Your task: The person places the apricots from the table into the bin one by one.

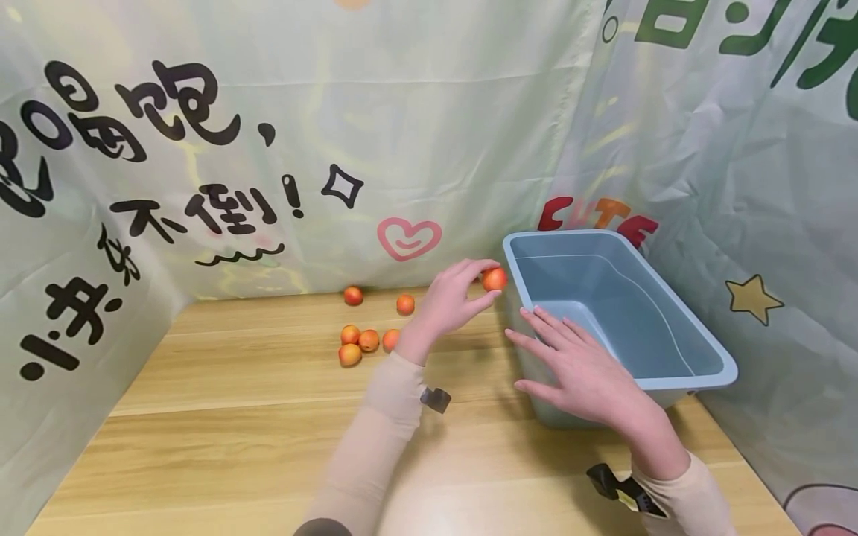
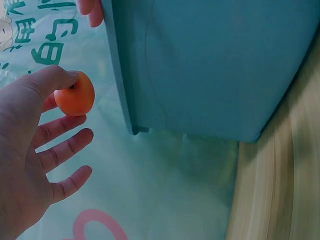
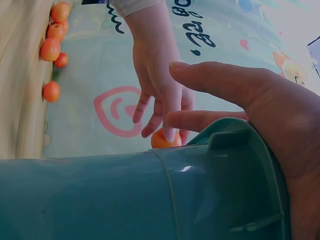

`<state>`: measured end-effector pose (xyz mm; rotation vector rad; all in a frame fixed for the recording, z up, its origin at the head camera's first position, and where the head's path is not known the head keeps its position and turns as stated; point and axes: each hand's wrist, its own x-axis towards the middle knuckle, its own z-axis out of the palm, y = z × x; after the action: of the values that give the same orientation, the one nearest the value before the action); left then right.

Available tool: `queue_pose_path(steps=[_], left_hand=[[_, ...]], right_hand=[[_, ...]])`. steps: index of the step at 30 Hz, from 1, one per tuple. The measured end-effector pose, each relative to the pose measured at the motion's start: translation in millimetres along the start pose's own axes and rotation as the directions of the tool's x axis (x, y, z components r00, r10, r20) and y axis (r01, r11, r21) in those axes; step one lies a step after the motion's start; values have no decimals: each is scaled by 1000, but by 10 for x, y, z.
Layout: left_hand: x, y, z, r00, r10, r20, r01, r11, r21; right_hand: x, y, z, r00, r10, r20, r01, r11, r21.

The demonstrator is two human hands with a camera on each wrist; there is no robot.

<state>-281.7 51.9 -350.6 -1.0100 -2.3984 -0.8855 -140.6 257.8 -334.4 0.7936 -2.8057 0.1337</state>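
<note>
At the left rim of the blue-grey plastic bin [image 1: 712, 371], my left hand [image 1: 454, 299] pinches an orange-red apricot [image 1: 494, 279] between thumb and fingertips. The left wrist view shows the thumb by the stem dimple of this apricot [image 2: 76, 97], with the other fingers spread below. The fruit is just outside the bin, about level with its rim. My right hand [image 1: 578, 366] lies over the near left part of the rim, its fingers extended and holding no fruit. In the right wrist view the right hand [image 3: 280, 110] overlaps the bin's rim.
Several loose apricots lie on the wooden table [image 1: 234, 417] left of the bin: a cluster including one apricot [image 1: 369, 340], plus one [image 1: 353, 295] and another [image 1: 405, 304] nearer the back. A printed cloth [image 1: 429, 134] hangs behind and along both sides.
</note>
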Motion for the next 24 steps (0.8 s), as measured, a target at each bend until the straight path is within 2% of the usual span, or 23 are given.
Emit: queue_pose_path(steps=[11,20,24], left_hand=[[146,116,103,999,12,29,-11,999,-37],[252,208,181,996,5,94,-5,1000,6],[284,222,206,995,18,102,-19,1000,12]], right_hand=[[4,-2,-6,1000,-8,-4,8,1000,-7],[-4,-6,-11,1000,-2,0,2,1000,-6],[-2,-4,-10,1000,-5,-5,5,1000,-11]])
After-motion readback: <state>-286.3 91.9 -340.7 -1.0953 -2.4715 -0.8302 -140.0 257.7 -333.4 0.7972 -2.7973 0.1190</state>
